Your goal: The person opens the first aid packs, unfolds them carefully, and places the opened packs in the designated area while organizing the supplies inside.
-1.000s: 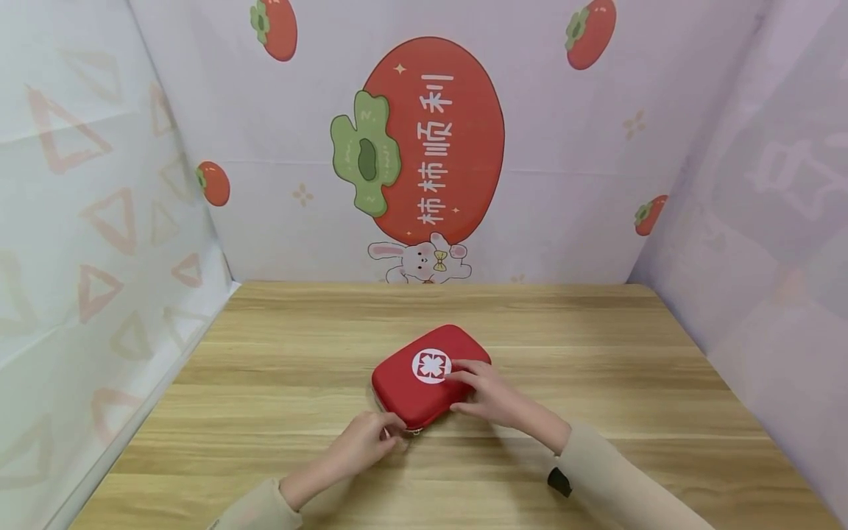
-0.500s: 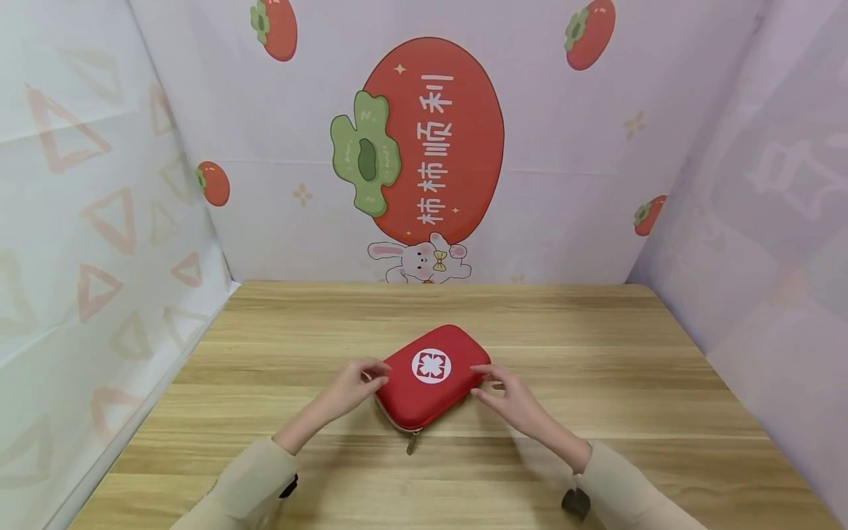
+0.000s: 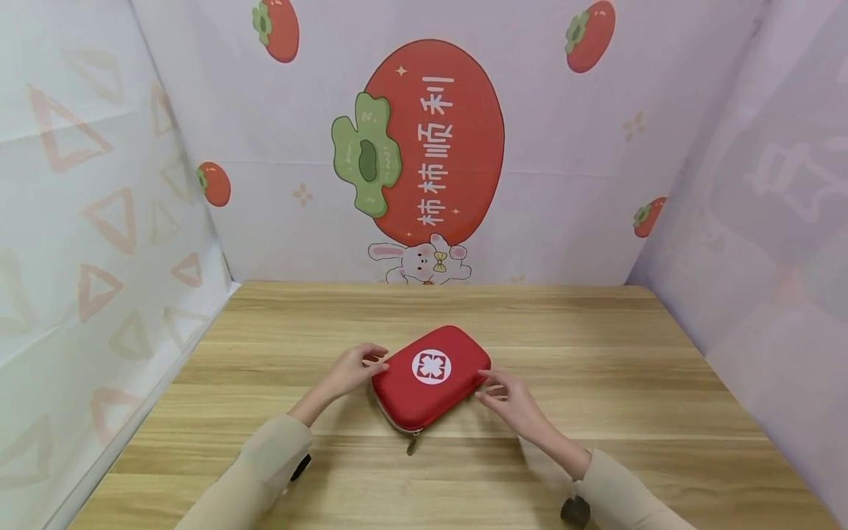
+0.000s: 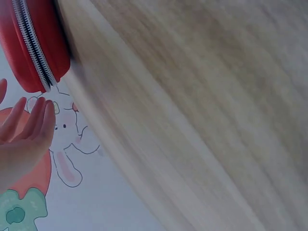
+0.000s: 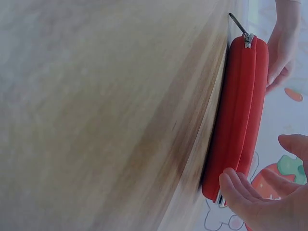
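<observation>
A red zip-up hard case [image 3: 400, 394] with a white round emblem [image 3: 431, 366] lies flat and slantwise on the wooden table. Its zip runs round the side, and the zipper pull [image 3: 412, 443] hangs at the corner nearest me. My left hand [image 3: 352, 370] is beside the left corner, fingers loosely extended. In the left wrist view the fingers [image 4: 34, 122] reach toward the zipped edge of the case [image 4: 33, 48]. At the opposite end is my right hand [image 3: 515, 406]; its fingertips [image 5: 230, 182] overlap the case's side in the right wrist view. Neither hand grips anything.
The wooden table [image 3: 278, 324] ends at a back wall sheet [image 3: 570, 221] printed with persimmons and a rabbit. Pale cloth sheets [image 3: 146, 243] stand along the left and right sides. A dark band piece [image 3: 575, 511] shows under the right sleeve.
My left hand has left the near corner by the zipper pull and moved up to the left side. My right hand has slid off the top to the right end. The case stays put.
</observation>
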Tool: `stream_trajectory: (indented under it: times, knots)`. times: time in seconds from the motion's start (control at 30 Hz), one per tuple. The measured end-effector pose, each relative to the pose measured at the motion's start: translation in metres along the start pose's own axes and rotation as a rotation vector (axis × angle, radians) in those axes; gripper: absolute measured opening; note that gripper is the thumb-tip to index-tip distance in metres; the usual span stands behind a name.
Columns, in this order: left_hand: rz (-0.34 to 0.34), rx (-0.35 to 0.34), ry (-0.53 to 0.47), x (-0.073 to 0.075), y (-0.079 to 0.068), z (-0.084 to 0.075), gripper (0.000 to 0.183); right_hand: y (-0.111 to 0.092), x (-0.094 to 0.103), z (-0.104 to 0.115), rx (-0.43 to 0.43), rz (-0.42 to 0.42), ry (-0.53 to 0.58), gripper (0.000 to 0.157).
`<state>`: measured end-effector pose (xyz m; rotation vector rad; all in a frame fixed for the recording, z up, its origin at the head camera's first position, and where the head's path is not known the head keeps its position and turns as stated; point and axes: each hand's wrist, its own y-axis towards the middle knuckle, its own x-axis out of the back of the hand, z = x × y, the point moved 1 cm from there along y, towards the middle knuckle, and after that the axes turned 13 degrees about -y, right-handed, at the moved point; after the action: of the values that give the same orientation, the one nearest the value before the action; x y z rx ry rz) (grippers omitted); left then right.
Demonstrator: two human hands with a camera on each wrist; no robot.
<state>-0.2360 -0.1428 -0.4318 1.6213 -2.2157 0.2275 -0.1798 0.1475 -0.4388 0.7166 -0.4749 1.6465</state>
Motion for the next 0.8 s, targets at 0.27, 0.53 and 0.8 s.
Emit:
stream_trajectory:
  times: [0.27, 0.53, 0.8]
  knots:
    - [0.137, 0.106, -0.077, -0.001, 0.000, 0.009, 0.042, 0.003, -0.006, 0.001, 0.024, 0.050, 0.068, 0.046]
    - [0.186, 0.116, -0.139, -0.003, -0.009, 0.009, 0.045, 0.006, -0.009, 0.005, 0.027, 0.066, 0.101, 0.047]
    - [0.173, 0.138, -0.169, -0.009, -0.027, -0.001, 0.051, 0.013, -0.011, 0.010, 0.036, 0.080, 0.101, 0.047]
